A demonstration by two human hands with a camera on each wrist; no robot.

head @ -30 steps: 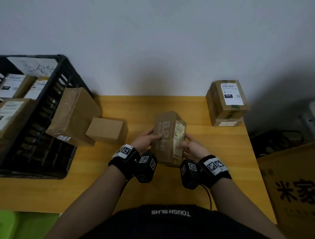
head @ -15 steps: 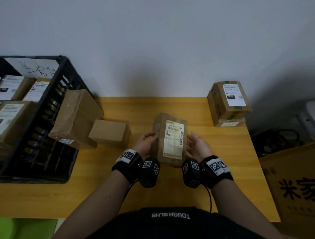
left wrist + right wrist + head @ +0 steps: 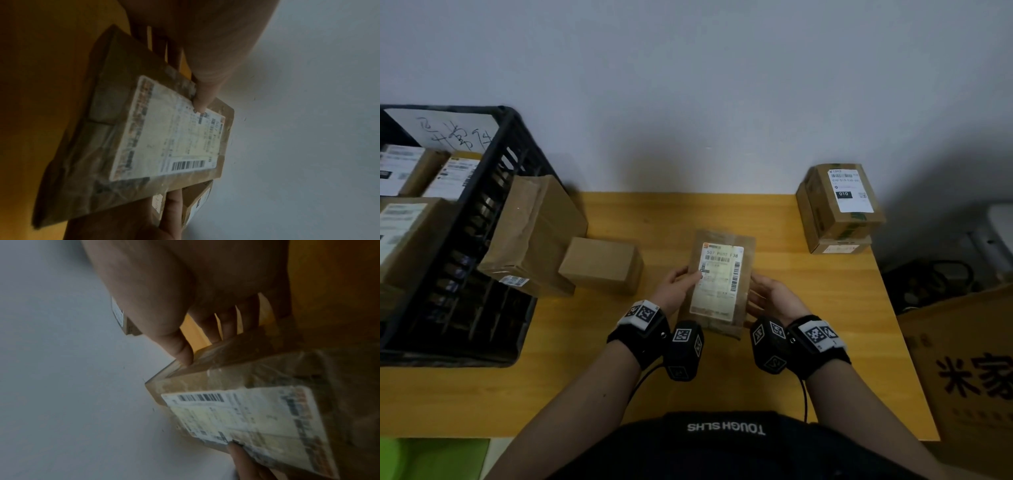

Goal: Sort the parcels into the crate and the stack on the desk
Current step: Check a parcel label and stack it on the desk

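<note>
Both hands hold a small brown parcel (image 3: 719,284) above the middle of the yellow desk (image 3: 722,212), its white shipping label facing up. My left hand (image 3: 678,284) grips its left edge, thumb on the label (image 3: 168,134) and fingers underneath. My right hand (image 3: 770,298) grips the right edge, thumb (image 3: 180,352) on the upper corner and fingers below the parcel (image 3: 267,386). A black crate (image 3: 493,192) with several labelled parcels stands at the left. A stack of two boxes (image 3: 839,205) sits at the desk's back right corner.
A large brown parcel (image 3: 534,233) leans against the crate's side, and a small plain box (image 3: 602,263) lies beside it. A big cardboard carton (image 3: 972,373) stands on the floor at the right, with cables behind it. A grey wall runs along the back.
The parcel has been turned in both hands so its labelled face now points up at me; a second ago its printed side showed and the label was edge-on.
</note>
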